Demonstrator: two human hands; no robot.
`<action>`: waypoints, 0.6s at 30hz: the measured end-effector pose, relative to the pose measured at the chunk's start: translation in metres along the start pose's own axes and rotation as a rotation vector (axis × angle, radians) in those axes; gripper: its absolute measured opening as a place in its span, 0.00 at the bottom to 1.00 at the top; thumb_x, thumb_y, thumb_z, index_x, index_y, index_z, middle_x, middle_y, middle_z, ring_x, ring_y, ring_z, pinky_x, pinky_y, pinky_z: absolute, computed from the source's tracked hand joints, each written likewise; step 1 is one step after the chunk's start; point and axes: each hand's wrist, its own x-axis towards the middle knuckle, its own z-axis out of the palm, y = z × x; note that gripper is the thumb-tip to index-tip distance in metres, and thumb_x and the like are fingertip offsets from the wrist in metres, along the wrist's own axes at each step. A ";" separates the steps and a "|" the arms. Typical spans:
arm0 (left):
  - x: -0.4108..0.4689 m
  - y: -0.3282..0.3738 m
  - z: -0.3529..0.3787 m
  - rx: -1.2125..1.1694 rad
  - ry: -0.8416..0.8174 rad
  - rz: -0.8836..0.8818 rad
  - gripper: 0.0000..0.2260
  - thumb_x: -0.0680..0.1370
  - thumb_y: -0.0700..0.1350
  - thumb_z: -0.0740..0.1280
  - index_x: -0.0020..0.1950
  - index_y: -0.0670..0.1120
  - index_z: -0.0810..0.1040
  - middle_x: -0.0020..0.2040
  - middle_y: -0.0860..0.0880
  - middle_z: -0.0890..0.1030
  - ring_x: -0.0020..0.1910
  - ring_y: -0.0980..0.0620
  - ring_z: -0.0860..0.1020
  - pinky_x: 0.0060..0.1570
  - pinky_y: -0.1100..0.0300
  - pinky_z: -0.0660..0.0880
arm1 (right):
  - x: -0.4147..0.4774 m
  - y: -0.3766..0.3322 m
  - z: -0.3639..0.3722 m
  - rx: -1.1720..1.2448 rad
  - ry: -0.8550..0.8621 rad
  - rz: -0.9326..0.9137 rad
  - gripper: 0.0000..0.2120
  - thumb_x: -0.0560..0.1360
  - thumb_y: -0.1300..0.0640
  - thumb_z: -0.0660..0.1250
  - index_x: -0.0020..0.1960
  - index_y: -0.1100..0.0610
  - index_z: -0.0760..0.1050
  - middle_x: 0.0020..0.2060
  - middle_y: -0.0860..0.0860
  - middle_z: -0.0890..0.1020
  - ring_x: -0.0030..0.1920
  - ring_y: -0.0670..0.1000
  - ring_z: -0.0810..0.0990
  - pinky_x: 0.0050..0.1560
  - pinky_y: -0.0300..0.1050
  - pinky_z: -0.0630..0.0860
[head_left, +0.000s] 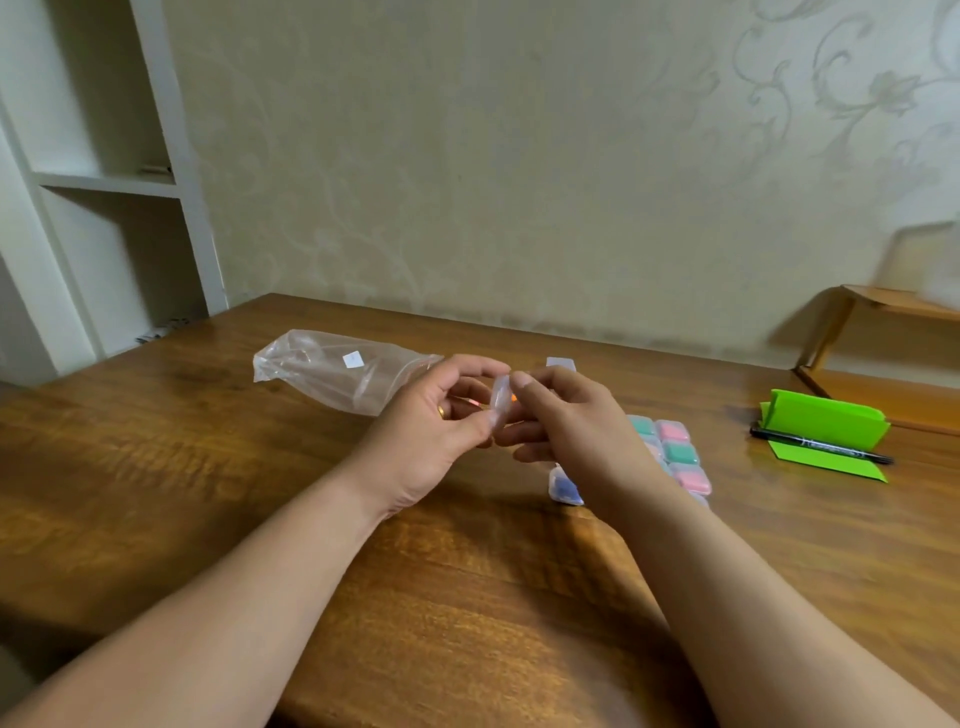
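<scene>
Both forearms (291, 587) cut off by the bottom frame edge. Left hand (441, 421) and right hand (566, 415) meet above mid-table (208, 467). Each pinches the small clear case (500, 402), held edge-on, thumbs on top, other fingers curled under. Contents blurred, only an orange speck. Right hand hides part of the block of clear boxes (680, 457), teal/pink/blue fill, toward the right edge. Crinkled clear bag (337, 371) near far edge.

Small clear plastic case (500, 404), held on edge above the table (something orange inside), slightly blurred
</scene>
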 end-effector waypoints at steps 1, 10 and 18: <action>0.000 0.000 0.000 0.002 -0.013 0.001 0.15 0.82 0.40 0.74 0.65 0.56 0.83 0.59 0.43 0.82 0.59 0.43 0.84 0.56 0.50 0.85 | 0.000 0.000 0.000 0.011 -0.002 -0.001 0.12 0.85 0.48 0.67 0.62 0.55 0.79 0.47 0.55 0.88 0.46 0.53 0.89 0.47 0.46 0.84; 0.000 0.000 -0.004 -0.015 0.010 -0.022 0.09 0.83 0.40 0.72 0.64 0.45 0.82 0.59 0.42 0.84 0.58 0.45 0.86 0.55 0.52 0.85 | 0.002 0.004 0.000 0.041 -0.022 0.000 0.15 0.81 0.49 0.73 0.63 0.55 0.80 0.48 0.54 0.88 0.47 0.52 0.89 0.51 0.49 0.85; -0.002 0.003 -0.005 -0.083 -0.039 -0.092 0.09 0.83 0.43 0.72 0.63 0.49 0.83 0.53 0.44 0.86 0.51 0.47 0.86 0.53 0.51 0.84 | 0.003 0.005 -0.001 -0.007 -0.029 0.014 0.13 0.83 0.48 0.70 0.59 0.56 0.82 0.46 0.57 0.87 0.47 0.56 0.88 0.53 0.53 0.86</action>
